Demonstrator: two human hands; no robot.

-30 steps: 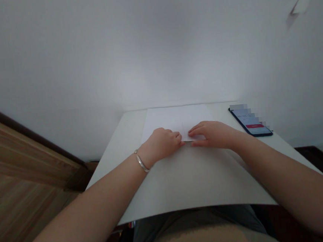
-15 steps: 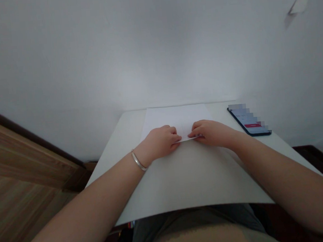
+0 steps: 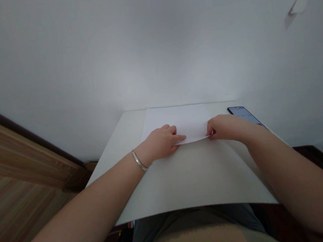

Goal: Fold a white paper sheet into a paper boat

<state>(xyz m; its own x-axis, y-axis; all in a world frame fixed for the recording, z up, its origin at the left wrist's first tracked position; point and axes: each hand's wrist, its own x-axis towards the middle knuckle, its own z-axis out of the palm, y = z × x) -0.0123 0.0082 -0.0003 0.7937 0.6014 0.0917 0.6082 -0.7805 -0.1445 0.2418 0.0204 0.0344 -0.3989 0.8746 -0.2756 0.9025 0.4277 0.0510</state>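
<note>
A white sheet of paper (image 3: 182, 121) lies folded at the far middle of a small white table (image 3: 194, 178). My left hand (image 3: 161, 143) rests on the paper's near left part, fingers curled and a fingertip pressing the near fold edge. My right hand (image 3: 225, 128) is at the paper's near right corner, fingers closed in a pinch on the folded edge. A silver bracelet (image 3: 138, 161) circles my left wrist.
A dark phone (image 3: 243, 113) with a lit screen lies at the table's far right, partly hidden behind my right wrist. A white wall rises behind the table. A wooden panel (image 3: 22, 173) stands to the left.
My right hand has slid to the right along the paper's near folded edge, from the middle to the right corner. The left hand has stayed nearly still, its finger stretched a little along the fold.
</note>
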